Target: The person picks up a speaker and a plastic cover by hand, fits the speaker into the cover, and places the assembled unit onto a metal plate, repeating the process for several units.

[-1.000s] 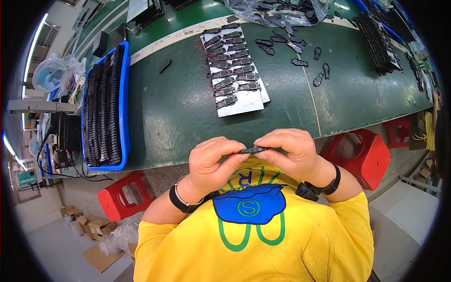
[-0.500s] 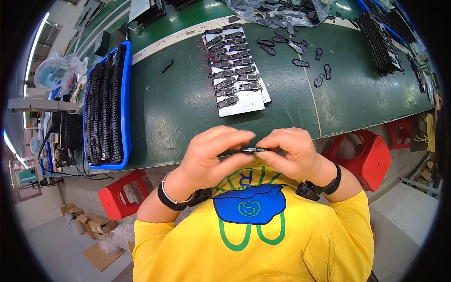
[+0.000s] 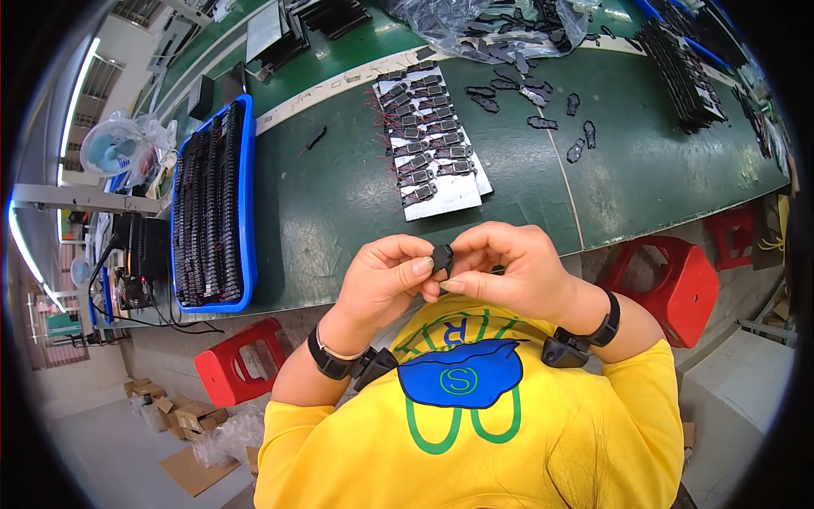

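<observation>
Just in front of my chest, at the near edge of the green table, a small black plastic part (image 3: 442,260) is tilted up between my hands. My left hand (image 3: 383,273) pinches it between thumb and fingertips. My right hand (image 3: 514,265) has its fingers curled against the part's other side, thumb low beside it. Fingers cover much of the part, and a dark bit shows inside my right hand. Beyond my hands lies a white board (image 3: 441,204) carrying rows of small black speaker modules (image 3: 415,178) with thin red wires.
A blue tray (image 3: 248,212) packed with black parts stands at the left. Loose black pieces (image 3: 543,123) lie right of the board, below a clear plastic bag (image 3: 441,34). One piece (image 3: 316,137) lies alone. Red stools (image 3: 242,363) stand by the table (image 3: 322,220).
The black part has turned from edge-on and level to tilted up, showing more of its face. My fingers have shifted around it. The whole view has moved slightly.
</observation>
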